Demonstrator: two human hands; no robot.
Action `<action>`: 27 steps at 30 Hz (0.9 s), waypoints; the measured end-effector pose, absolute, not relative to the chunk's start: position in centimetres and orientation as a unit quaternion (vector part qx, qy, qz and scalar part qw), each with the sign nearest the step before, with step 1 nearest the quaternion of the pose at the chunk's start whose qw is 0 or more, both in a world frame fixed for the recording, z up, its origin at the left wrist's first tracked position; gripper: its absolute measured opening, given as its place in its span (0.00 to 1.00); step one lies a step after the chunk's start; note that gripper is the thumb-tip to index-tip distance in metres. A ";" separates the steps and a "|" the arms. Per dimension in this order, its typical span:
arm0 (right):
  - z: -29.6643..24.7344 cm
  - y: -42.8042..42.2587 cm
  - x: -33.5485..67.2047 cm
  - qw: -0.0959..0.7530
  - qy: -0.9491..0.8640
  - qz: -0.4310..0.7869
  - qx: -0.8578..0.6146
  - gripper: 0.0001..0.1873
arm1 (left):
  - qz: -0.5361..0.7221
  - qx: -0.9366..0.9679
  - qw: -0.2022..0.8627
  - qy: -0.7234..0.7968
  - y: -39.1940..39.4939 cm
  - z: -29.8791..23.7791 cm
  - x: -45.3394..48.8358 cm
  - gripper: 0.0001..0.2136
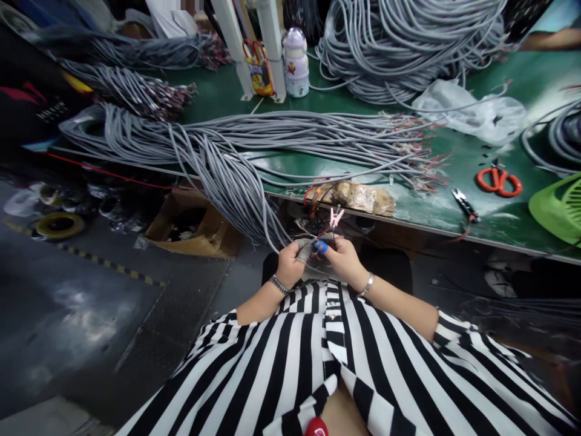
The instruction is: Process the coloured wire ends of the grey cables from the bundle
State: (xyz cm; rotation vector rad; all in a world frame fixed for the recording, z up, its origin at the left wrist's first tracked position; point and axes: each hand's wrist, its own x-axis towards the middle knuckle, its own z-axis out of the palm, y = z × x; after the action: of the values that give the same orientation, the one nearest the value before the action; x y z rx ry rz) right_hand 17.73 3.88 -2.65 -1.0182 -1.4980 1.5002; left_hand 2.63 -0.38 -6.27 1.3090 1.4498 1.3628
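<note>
My left hand (289, 264) is closed around the end of a grey cable (254, 212) that hangs down from a big bundle on the green bench (422, 206). My right hand (344, 259) is closed too, pinching thin coloured wires at that cable's end, with a blue cover on one fingertip. A small pink clip-like tool (336, 217) sticks up just above both hands. Both hands meet close in front of my striped shirt, below the bench's edge.
Bundles of grey cables (318, 136) cover the bench, with a large coil (408, 42) behind. Orange scissors (498, 180), small black snips (465, 204), a green fan (560, 209), a plastic bag (472, 109) and a bottle (296, 63) lie there. A cardboard box (193, 224) sits on the floor.
</note>
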 end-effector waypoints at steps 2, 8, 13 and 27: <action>-2.9 3.7 18.0 0.394 -0.642 0.538 -0.379 0.12 | 0.539 0.477 0.409 0.561 -0.3 -6.1 2.6 0.16; -2.8 3.7 19.2 0.307 -0.905 0.197 -0.219 0.08 | 0.596 0.376 0.501 0.503 0.2 -5.6 2.4 0.19; -2.7 4.4 19.4 0.240 -0.949 0.102 -0.178 0.07 | 0.615 0.365 0.520 0.466 -0.1 -5.2 2.0 0.17; 0.9 3.6 17.3 0.361 -0.892 0.244 -0.117 0.28 | 0.550 0.359 0.668 0.350 -2.6 -5.3 -3.3 0.22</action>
State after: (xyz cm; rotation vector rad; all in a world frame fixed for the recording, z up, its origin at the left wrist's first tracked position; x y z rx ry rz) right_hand 17.33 3.61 0.88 -0.3025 -2.2991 0.6274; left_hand -3.31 -2.61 -5.33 0.8097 0.7890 1.2411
